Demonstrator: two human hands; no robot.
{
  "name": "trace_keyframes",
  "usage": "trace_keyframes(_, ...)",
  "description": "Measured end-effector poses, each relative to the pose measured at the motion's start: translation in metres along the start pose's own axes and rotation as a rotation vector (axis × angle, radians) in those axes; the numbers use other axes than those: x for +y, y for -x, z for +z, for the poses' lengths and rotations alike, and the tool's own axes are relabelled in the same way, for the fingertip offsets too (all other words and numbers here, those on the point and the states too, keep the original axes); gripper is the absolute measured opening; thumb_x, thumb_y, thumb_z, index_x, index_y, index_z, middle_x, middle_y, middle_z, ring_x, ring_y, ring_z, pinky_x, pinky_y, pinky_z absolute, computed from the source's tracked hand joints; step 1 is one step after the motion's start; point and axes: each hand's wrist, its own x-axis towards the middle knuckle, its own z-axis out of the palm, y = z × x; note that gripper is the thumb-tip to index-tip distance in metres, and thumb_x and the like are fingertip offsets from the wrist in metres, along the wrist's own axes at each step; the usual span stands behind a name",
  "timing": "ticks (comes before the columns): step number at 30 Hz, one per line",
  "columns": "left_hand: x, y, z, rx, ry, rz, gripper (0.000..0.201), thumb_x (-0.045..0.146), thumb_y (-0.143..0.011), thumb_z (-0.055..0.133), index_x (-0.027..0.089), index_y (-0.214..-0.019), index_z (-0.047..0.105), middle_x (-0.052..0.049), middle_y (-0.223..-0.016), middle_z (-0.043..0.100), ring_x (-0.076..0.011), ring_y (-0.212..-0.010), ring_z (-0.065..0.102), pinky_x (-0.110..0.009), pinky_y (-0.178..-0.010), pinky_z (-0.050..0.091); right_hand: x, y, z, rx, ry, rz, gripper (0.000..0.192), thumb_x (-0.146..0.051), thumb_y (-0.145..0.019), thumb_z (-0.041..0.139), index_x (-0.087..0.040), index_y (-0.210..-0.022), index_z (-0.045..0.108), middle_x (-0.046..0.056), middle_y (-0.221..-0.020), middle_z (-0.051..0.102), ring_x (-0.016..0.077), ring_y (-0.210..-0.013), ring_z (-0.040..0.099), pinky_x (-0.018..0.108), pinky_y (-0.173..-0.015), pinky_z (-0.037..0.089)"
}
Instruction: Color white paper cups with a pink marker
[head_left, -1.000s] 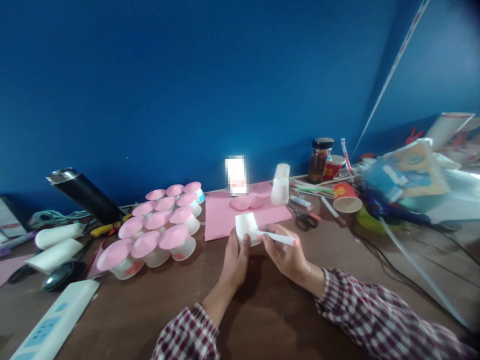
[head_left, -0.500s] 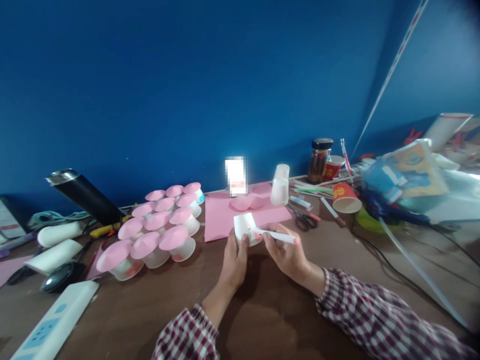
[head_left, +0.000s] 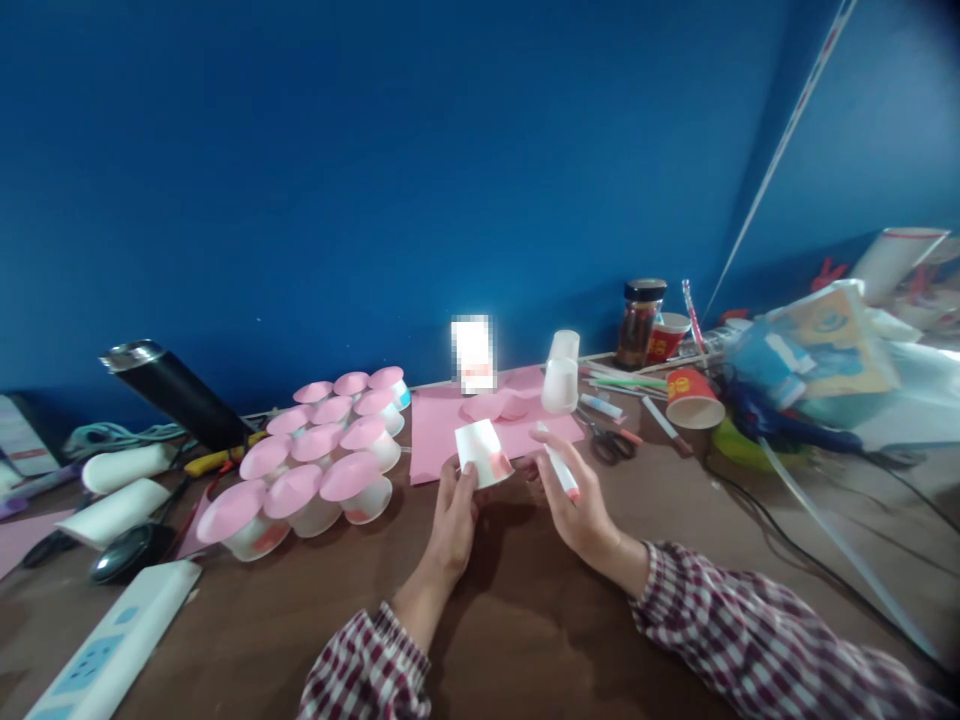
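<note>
Paper cup [head_left: 482, 453]: white, small, with a reddish mark low on its side; tilted, held above the tabletop [head_left: 525, 620] just in front of the pink paper sheet [head_left: 442, 425]. It sits at the fingertips of the left hand [head_left: 454, 520], which grips it from below and behind, thumb against the near wall.

Marker [head_left: 561, 470]: white barrel, pink-red tip pointing toward the camera; pinched between the fingers of the right hand [head_left: 577, 505], lying slantwise. The marker is just beside the cup on its right, apart from it, with a small gap between.

Sleeves: both forearms wear a red-and-white checked shirt [head_left: 750, 630].

Near surroundings, on the sheet: pink paper circles [head_left: 495, 405] and two stacked clear plastic cups [head_left: 561, 372], upside down, behind the held cup.

Left of the hands: a cluster of white cups with pink round tops [head_left: 322, 460], set in rows. Further left, two white rolls [head_left: 120, 485], a black flask [head_left: 176, 390] lying tilted, and a white power strip [head_left: 112, 645] at the near edge.

Right of the hands: scissors [head_left: 609, 440], a red paper cup [head_left: 691, 397] on its side, a dark-lidded jar [head_left: 637, 322], loose pens and straws [head_left: 622, 385], and a heap of bags and packets [head_left: 817, 370]. A black cable [head_left: 787, 540] runs across the brown surface.

Backdrop: blue wall [head_left: 375, 180].
</note>
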Motion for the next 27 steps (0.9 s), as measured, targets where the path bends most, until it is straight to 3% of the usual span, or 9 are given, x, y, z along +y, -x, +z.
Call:
trace_keyframes(6,0.011,-0.004,0.004,-0.068,0.402,-0.177,0.039,0.042,-0.085,0.05,0.01,-0.107,0.059,-0.012,-0.101,0.067,-0.0214,-0.095,0.062,-0.037,-0.09,0.047,-0.001,0.003,0.007,-0.146,-0.005,0.009,0.03,-0.017,-0.077,0.062,-0.02,-0.105,0.052,0.004,-0.091,0.065,0.0167,-0.08,0.064,0.028,-0.072,0.053)
trace_keyframes(11,0.013,0.0,0.009,-0.103,0.432,-0.235,0.038,0.041,-0.086,0.05,0.013,-0.111,0.057,-0.011,-0.103,0.067,-0.022,-0.096,0.062,-0.038,-0.086,0.05,-0.001,0.003,0.007,-0.114,0.021,0.039,0.022,-0.014,-0.075,0.06,-0.019,-0.095,0.052,0.002,-0.081,0.063,0.0147,-0.07,0.061,0.025,-0.065,0.05)
trace_keyframes(16,0.004,0.0,0.008,-0.132,0.327,-0.199,0.04,0.045,-0.084,0.051,0.014,-0.108,0.056,-0.011,-0.106,0.064,-0.0219,-0.096,0.061,-0.037,-0.084,0.05,0.005,-0.002,0.001,-0.099,0.088,0.045,0.003,-0.017,-0.078,0.054,-0.018,-0.081,0.054,-0.002,-0.067,0.054,0.0112,-0.056,0.049,0.021,-0.053,0.041)
trace_keyframes(18,0.003,-0.001,0.007,0.005,0.236,-0.144,0.04,0.047,-0.084,0.05,0.016,-0.107,0.055,-0.011,-0.105,0.064,-0.0208,-0.092,0.062,-0.037,-0.08,0.05,0.008,-0.005,-0.002,-0.064,0.085,0.036,0.005,-0.018,-0.076,0.054,-0.018,-0.081,0.054,-0.003,-0.063,0.05,0.0106,-0.054,0.045,0.02,-0.05,0.038)
trace_keyframes(21,0.016,0.01,0.012,0.413,0.049,0.063,0.034,0.042,-0.081,0.054,0.021,-0.107,0.052,-0.007,-0.104,0.061,-0.0161,-0.086,0.06,-0.032,-0.077,0.049,0.013,-0.009,-0.004,0.003,0.097,0.035,0.008,-0.019,-0.073,0.056,-0.018,-0.081,0.054,-0.004,-0.063,0.05,0.0109,-0.054,0.044,0.02,-0.05,0.037)
trace_keyframes(22,0.024,0.02,0.018,0.441,0.003,0.159,0.032,0.04,-0.081,0.055,0.022,-0.107,0.053,-0.006,-0.106,0.06,-0.0153,-0.089,0.059,-0.031,-0.08,0.048,0.014,-0.01,-0.004,0.023,0.103,0.044,0.009,-0.02,-0.072,0.057,-0.018,-0.08,0.053,-0.003,-0.064,0.05,0.0111,-0.055,0.044,0.02,-0.051,0.038)
trace_keyframes(24,0.047,0.049,0.034,0.351,-0.041,0.285,0.029,0.041,-0.08,0.056,0.023,-0.103,0.057,-0.006,-0.104,0.061,-0.0164,-0.091,0.059,-0.032,-0.081,0.048,0.015,-0.011,-0.004,0.044,0.104,0.061,0.009,-0.02,-0.07,0.058,-0.018,-0.078,0.052,-0.003,-0.064,0.051,0.0111,-0.055,0.045,0.02,-0.051,0.037)
trace_keyframes(26,0.072,0.088,0.052,0.108,-0.083,0.303,0.033,0.05,-0.078,0.054,0.026,-0.1,0.064,-0.008,-0.097,0.066,-0.0241,-0.095,0.06,-0.038,-0.076,0.05,0.014,-0.011,-0.003,0.038,0.098,0.068,0.009,-0.02,-0.069,0.057,-0.018,-0.076,0.051,-0.004,-0.063,0.05,0.0106,-0.054,0.044,0.02,-0.051,0.037)
trace_keyframes(27,0.083,0.109,0.059,0.061,-0.095,0.308,0.035,0.056,-0.074,0.055,0.03,-0.095,0.067,-0.007,-0.09,0.068,-0.0278,-0.095,0.06,-0.04,-0.071,0.051,0.014,-0.01,-0.003,0.032,0.097,0.068,0.009,-0.02,-0.069,0.057,-0.018,-0.076,0.051,-0.004,-0.062,0.049,0.0103,-0.053,0.043,0.02,-0.05,0.036)
